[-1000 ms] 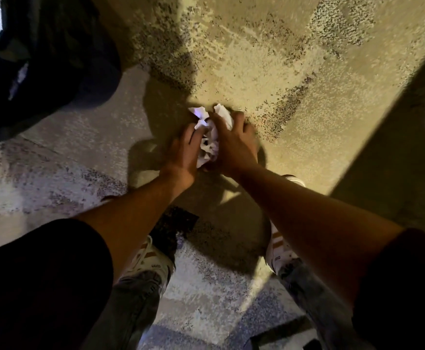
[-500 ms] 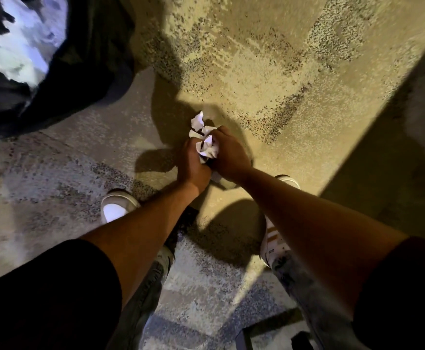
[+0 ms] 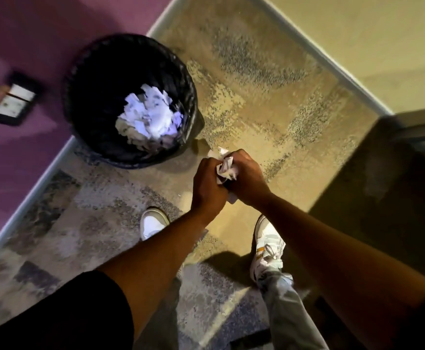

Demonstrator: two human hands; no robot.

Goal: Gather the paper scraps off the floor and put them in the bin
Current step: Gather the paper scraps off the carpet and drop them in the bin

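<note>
1. Head camera, hands: A person standing on a mottled beige-and-grey carpet (image 3: 269, 97) presses a wad of crumpled white paper scraps (image 3: 225, 165) between both fists at centre frame. The left hand (image 3: 207, 184) is clenched around the wad's near side; the right hand (image 3: 246, 178) is closed on its far side, knuckles up. White corners of paper stick out above the fists and below them. Both forearms are bare, with black short sleeves (image 3: 62, 311) at the lower corners.

2. Head camera, bin: A round black waste bin lined with a black plastic bag (image 3: 85, 72) stands on the carpet against a purple wall (image 3: 16, 34), up and left of the hands and apart from them. A heap of crumpled white paper (image 3: 149, 114) already lies inside it. The wad in the hands is outside the bin, just right of its rim and nearer the camera.

3. Head camera, surroundings: Two white sneakers, the left one (image 3: 153, 223) and the right one (image 3: 267, 246) with tan stripes, are planted below the hands, under grey trousers (image 3: 287, 306). A pale baseboard (image 3: 29, 193) runs along the purple wall, where a small dark-framed panel (image 3: 11, 98) appears blurred. A cream wall (image 3: 370, 34) fills the upper right.
</note>
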